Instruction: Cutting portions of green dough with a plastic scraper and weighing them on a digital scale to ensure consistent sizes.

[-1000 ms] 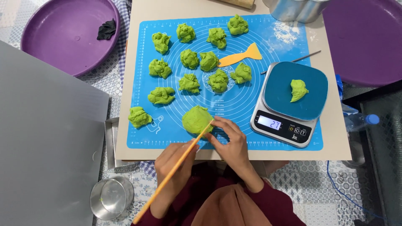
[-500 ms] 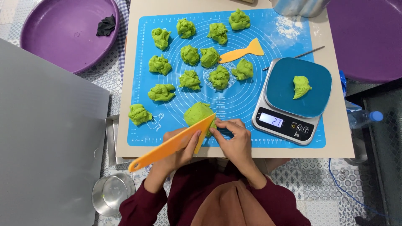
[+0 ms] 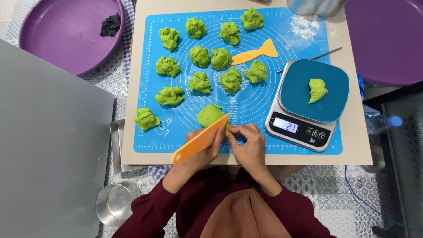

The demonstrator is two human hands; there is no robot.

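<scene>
My left hand (image 3: 200,152) grips an orange plastic dough cutter (image 3: 201,139) and presses its blade into a large lump of green dough (image 3: 210,115) near the front of the blue silicone mat (image 3: 286,39). My right hand (image 3: 247,142) pinches the right side of that lump, just beside the blade. Several small green dough pieces (image 3: 200,56) lie in rows on the mat. One more green piece (image 3: 317,90) sits on the teal platform of a digital kitchen scale (image 3: 304,103) at the right.
An orange fish-shaped scraper (image 3: 255,53) lies on the mat. A purple basin (image 3: 57,39) with a black scrap stands at the back left, another purple basin (image 3: 387,39) at the right. A grey board (image 3: 44,150) covers the left; a metal cup (image 3: 115,202) stands below it.
The cutter has swung from pointing steeply down-left to lying flatter, with its blade pushed into the big lump. My right hand has stayed at the lump.
</scene>
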